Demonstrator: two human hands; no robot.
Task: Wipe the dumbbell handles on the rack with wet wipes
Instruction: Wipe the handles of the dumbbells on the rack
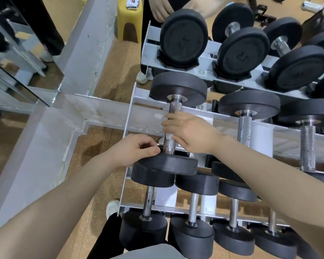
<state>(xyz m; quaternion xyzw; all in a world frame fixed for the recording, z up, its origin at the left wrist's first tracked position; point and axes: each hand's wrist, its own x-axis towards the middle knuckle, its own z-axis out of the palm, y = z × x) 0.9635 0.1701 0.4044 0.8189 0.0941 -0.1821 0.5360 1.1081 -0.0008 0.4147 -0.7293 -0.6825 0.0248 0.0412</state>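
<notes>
1. At the far left a mirror (17, 53) leans along a grey wall ledge (79, 58), reflecting dark trouser legs.
2. A yellow stool (129, 19) stands on the cork-coloured floor (105, 139) beyond the rack's left end.
3. The left hand (138, 149) sits at the left end of the middle shelf, its fingers curled in toward the thumb and pinching something small and dark (too small to tell what), just beside the near plate of the leftmost dumbbell (174, 128).
4. That dumbbell lies on the middle tier of the white rack (131, 116), its knurled handle (173, 109) running away from the viewer between 2 black plates.
5. The right hand (191, 131) wraps the handle's middle, fingers pressed together round a white wet wipe (169, 135) that shows at the fingertips; a ring sits on 1 finger.
6. Further right, 2 more dumbbells (245, 124) rest on the same tier, with 4 smaller ones below and larger ones above.
7. Another person's hand (161, 10) shows at the top, behind the upper tier.
</notes>
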